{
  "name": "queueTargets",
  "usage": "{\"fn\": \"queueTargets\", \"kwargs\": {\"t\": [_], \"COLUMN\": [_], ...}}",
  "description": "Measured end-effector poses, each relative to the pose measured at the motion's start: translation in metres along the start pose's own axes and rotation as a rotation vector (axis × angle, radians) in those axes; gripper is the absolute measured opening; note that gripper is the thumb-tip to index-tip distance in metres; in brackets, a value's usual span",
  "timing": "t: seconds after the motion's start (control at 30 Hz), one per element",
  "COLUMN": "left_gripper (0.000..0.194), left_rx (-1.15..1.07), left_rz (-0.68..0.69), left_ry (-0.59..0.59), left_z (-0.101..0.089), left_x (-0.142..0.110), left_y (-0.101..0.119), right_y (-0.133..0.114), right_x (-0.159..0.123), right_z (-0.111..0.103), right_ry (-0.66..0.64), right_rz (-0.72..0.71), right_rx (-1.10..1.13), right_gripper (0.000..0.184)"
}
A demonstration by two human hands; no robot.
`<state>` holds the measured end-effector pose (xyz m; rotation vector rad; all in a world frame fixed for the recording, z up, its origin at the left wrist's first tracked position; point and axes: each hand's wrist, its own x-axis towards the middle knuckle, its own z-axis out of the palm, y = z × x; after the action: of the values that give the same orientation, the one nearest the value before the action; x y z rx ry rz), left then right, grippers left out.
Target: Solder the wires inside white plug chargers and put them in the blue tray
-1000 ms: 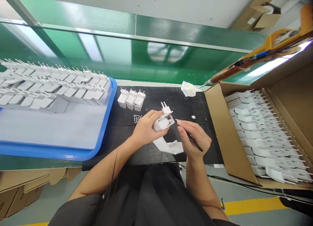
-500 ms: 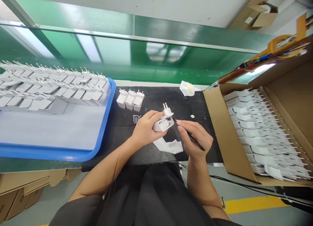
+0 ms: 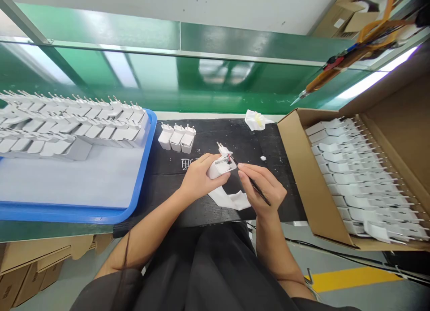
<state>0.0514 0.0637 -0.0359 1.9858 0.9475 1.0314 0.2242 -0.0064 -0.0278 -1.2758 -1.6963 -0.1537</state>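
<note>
My left hand (image 3: 201, 175) is closed around a white charger housing (image 3: 220, 167), open at the top. Its two-pin plug cap (image 3: 224, 150) is tilted up at the far side, with red and dark wires showing by it. My right hand (image 3: 264, 187) pinches slim black tweezers (image 3: 258, 190) like a pen, their tip at the wires by the cap; whether the tip grips a wire is too small to tell. Beneath the hands lies a crumpled white cloth (image 3: 231, 201) on the black mat (image 3: 188, 208). Three white chargers (image 3: 177, 138) stand together behind my left hand.
At left, a blue tray (image 3: 143, 167) holds rows of white chargers (image 3: 110, 118). A cardboard box (image 3: 302, 176) on the right holds more chargers (image 3: 363, 181). An orange pointed tool (image 3: 322, 80) hangs above the box. A yellow-stained white wipe (image 3: 255, 120) lies at the mat's back edge.
Both hands have shifted slightly left with the charger, and the cap leans farther left. The tweezers' tip stays by the wires. The hanging orange tool has moved up and appears farther right.
</note>
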Motion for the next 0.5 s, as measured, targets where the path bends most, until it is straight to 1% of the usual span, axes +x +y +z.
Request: {"fn": "queueTargets", "kwargs": {"t": [0.1, 0.17, 0.27, 0.3, 0.33, 0.4, 0.43, 0.5], "left_gripper": [0.034, 0.035, 0.037, 0.037, 0.038, 0.040, 0.041, 0.042], "left_rx": [-0.005, 0.008, 0.067, 0.095, 0.124, 0.170, 0.184, 0.191], "left_rz": [-0.011, -0.020, -0.079, -0.111, -0.146, -0.212, -0.238, -0.269], "left_ry": [-0.032, -0.045, -0.078, -0.097, -0.114, -0.137, -0.144, -0.163], "left_z": [-0.002, -0.003, -0.002, -0.002, -0.002, -0.001, -0.002, -0.003], "left_x": [0.001, 0.001, 0.001, 0.002, 0.002, 0.004, 0.005, 0.007], "left_y": [0.002, 0.001, -0.002, -0.005, -0.007, -0.014, -0.017, -0.023], "right_y": [0.001, 0.002, 0.009, 0.012, 0.016, 0.025, 0.029, 0.036], "right_x": [0.001, 0.000, -0.007, -0.009, -0.012, -0.016, -0.017, -0.018], "right_z": [-0.002, -0.003, 0.001, 0.003, 0.006, 0.011, 0.013, 0.016], "right_ry": [-0.050, -0.052, 0.016, 0.050, 0.082, 0.119, 0.118, 0.058], "right_rz": [0.078, 0.161, 0.320, 0.362, 0.388, 0.376, 0.350, 0.284], "right_rx": [0.047, 0.076, 0.135, 0.148, 0.151, 0.118, 0.096, 0.055], "right_gripper": [0.023, 0.021, 0.038, 0.042, 0.040, 0.028, 0.026, 0.029]}}
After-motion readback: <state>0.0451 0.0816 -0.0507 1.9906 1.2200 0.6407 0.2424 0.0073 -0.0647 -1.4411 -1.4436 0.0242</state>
